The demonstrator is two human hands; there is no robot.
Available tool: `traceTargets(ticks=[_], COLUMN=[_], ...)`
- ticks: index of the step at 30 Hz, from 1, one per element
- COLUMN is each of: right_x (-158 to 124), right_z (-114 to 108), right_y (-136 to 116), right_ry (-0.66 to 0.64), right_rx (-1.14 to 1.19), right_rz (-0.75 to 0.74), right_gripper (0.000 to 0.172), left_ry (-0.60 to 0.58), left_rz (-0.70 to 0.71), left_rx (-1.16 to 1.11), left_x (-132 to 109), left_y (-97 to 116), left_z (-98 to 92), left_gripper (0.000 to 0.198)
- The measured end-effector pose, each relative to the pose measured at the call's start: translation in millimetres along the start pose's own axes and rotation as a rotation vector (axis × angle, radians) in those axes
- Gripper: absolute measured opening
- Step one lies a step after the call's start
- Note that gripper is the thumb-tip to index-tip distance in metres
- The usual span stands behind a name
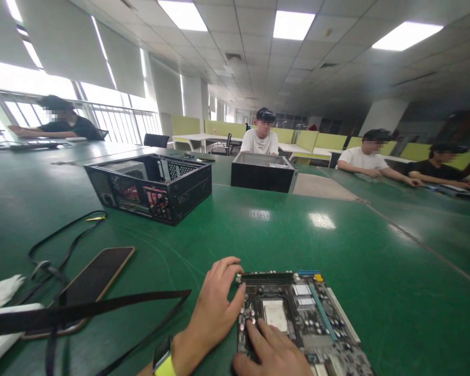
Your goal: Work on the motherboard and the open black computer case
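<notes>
A motherboard (309, 342) lies flat on the green table in front of me. It has a pale square processor (274, 315), dark memory slots at its far edge and a blue slot (323, 312). My left hand (217, 300) is at the board's far left corner, fingers curled and thumb along the left edge, gripping it. My right hand (276, 350) rests over the near left part of the board, its fingers apart and their tips by the small capacitors (249, 312) beside the processor. A watch (163, 355) with a yellow-green band is on my left wrist.
A phone (97, 277), black straps (117, 305) and a white glove (3, 292) lie at the left. An open black computer case (152, 190) stands beyond, with another case (262, 172) at the far side before a seated person (260, 140). Other people sit at left and right.
</notes>
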State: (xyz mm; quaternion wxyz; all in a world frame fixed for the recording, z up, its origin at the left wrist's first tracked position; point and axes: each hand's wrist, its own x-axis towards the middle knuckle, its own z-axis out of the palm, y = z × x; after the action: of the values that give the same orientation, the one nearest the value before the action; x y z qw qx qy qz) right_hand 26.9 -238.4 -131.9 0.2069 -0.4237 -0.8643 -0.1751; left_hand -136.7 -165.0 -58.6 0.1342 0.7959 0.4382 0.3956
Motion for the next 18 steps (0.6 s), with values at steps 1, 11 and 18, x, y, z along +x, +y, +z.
traceTargets(ticks=[1, 11, 18], right_x=[0.3, 2.6, -49.1], right_z=[-2.9, -66.5, -40.3], right_y=[3.4, 222.5, 427.4], right_ry=[-0.003, -0.457, -0.448], right_rx=[0.008, 0.089, -0.126], right_rz=[-0.002, 0.583, 0.907], right_gripper=[0.006, 0.039, 0.056], left_ry=[0.002, -0.008, 0.047], left_rz=[0.005, 0.035, 0.147], left_rx=[0.001, 0.07, 0.196], left_x=[0.2, -1.1, -1.0], left_y=[-0.1, 0.4, -6.9], left_z=[0.1, -3.1, -2.0], left_gripper=[0.014, 0.016, 0.028])
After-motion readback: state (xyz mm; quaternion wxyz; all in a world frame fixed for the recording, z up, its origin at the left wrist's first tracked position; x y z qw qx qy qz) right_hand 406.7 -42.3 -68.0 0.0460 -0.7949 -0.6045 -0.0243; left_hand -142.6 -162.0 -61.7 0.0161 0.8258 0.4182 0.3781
